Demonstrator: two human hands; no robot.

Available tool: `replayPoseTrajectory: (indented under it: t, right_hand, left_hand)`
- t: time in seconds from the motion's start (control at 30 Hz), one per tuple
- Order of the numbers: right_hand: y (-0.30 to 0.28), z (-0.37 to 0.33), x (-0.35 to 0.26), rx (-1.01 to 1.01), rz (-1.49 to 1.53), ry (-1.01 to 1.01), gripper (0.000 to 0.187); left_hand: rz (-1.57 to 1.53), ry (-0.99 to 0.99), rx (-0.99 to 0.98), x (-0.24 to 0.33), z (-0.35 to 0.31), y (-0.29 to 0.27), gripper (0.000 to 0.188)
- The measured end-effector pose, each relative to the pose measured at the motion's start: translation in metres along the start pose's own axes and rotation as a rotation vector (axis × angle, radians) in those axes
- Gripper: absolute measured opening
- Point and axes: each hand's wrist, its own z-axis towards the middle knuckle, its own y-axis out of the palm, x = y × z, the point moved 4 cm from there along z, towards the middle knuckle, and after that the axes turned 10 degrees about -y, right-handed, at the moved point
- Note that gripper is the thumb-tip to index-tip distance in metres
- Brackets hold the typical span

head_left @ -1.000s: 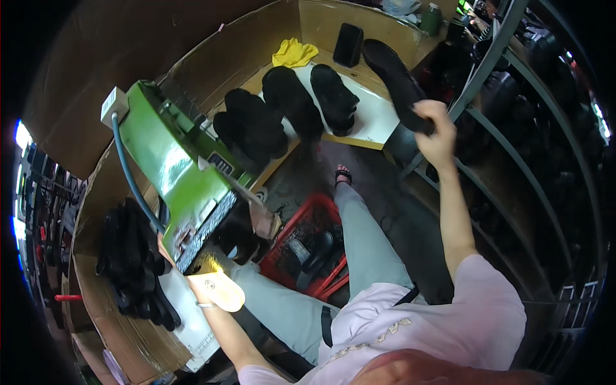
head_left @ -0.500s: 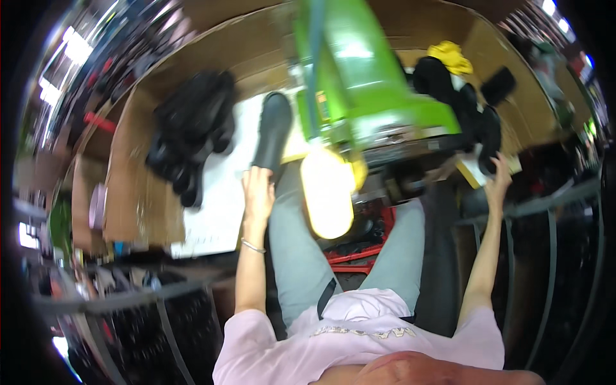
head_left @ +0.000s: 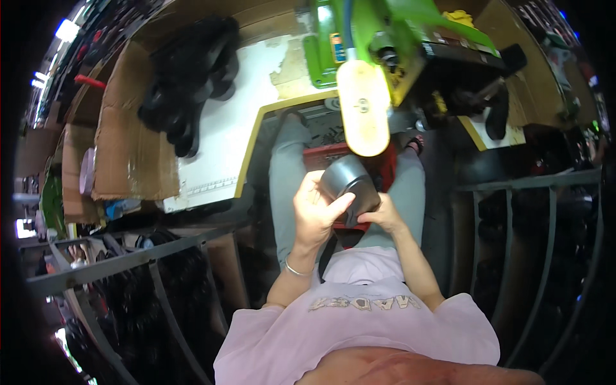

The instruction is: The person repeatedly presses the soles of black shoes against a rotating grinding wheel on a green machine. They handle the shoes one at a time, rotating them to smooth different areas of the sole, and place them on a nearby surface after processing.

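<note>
My left hand (head_left: 313, 208) is closed round one side of a smooth black shoe sole (head_left: 345, 176), its thumb lying across the near part. On the other side, my right hand (head_left: 386, 215) grips the near end with thumb and fingers. The sole is tilted above my lap, just below a bright yellow-white lamp head (head_left: 363, 109). Its far underside is hidden from me. Beyond the lamp stands a green machine (head_left: 410, 22) with dark metal parts at its front.
A pile of black shoe pieces (head_left: 192, 77) lies on the white tabletop (head_left: 215, 151) at left, beside a cardboard wall (head_left: 138, 141). Another black piece (head_left: 497, 115) lies at right. Metal rails (head_left: 135, 256) flank me. A red crate (head_left: 327, 154) sits between my legs.
My left hand has brought the sole from the left tabletop to my lap. My right hand has left the black piece at right and joined it on the sole. The view has shifted.
</note>
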Motion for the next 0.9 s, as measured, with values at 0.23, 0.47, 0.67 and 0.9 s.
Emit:
replayPoseTrajectory:
  t: [0.23,0.47,0.67,0.9]
  right_hand:
    - [0.005,-0.032,0.022,0.181,0.431,-0.023,0.078]
    - [0.01,-0.048,0.039,0.13,0.772,0.049,0.064]
    - [-0.076,-0.077,0.033,0.608,0.839,-0.189,0.05]
    - [-0.14,-0.047,-0.116,0.717,0.448,-0.382,0.039]
  left_hand:
    - [0.257,-0.133,-0.189,-0.038,0.039,0.059,0.027]
    - [0.295,-0.054,-0.169,-0.03,0.055,0.065,0.022]
    - [0.136,-0.02,-0.122,-0.045,0.046,0.052,0.033]
    - [0.126,0.008,-0.136,-0.029,0.044,0.063,0.038]
